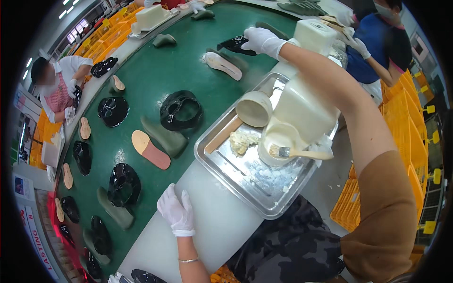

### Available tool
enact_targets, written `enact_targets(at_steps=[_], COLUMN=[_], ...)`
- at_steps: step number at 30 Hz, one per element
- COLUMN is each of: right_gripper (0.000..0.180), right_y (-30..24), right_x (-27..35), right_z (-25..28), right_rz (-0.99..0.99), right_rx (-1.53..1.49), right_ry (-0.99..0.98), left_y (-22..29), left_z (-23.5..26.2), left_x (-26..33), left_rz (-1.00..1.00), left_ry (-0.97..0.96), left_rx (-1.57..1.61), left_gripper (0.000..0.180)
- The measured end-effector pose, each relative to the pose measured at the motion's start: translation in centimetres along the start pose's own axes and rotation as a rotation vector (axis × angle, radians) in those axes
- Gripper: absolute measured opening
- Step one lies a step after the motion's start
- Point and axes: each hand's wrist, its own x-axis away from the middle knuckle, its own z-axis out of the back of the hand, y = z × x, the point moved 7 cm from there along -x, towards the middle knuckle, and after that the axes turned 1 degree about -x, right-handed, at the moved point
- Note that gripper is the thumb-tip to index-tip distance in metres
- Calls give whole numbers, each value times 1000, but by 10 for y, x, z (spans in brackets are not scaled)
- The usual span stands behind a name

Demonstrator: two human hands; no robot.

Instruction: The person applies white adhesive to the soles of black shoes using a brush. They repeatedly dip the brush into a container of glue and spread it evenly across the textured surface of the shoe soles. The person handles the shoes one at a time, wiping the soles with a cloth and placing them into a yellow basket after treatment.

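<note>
Your right hand (258, 39), upper centre, closes its grip on a black shoe upper (236, 45); your left hand (176, 211) lies flat and empty on the white tabletop (212, 221).

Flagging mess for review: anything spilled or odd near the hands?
Yes. The steel tray is smeared with whitish residue, with a yellowish lump loose on it. The brush lies across a white tub.

Both hands wore white gloves. The left hand (176, 211) lay palm down with its fingers loosely spread and pointing away from the body, the bare forearm rising from the lower edge with a thin bracelet at the wrist. The right arm stretched far forward and up, elbow nearly straight, its upper part in a brown sleeve. The right hand (261, 40) reached leftward at full extension, fingers curled downward.
</note>
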Motion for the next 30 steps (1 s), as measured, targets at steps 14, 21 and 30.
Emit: enact_targets(at_steps=[14,21,30], right_gripper=[28,27,7], right_y=[29,-4,-135], right_x=[-75,-51,238], right_z=[-90,-48,79], right_rz=[-43,214,997], right_rx=[106,-31,-805], right_ry=[-177,-2,22], left_y=[5,7,1], left_z=[5,4,-10], left_x=[-5,-5,-1], left_rz=[-7,-15,-76], left_ry=[-42,-18,86], left_rx=[86,102,74], left_gripper=[39,41,40])
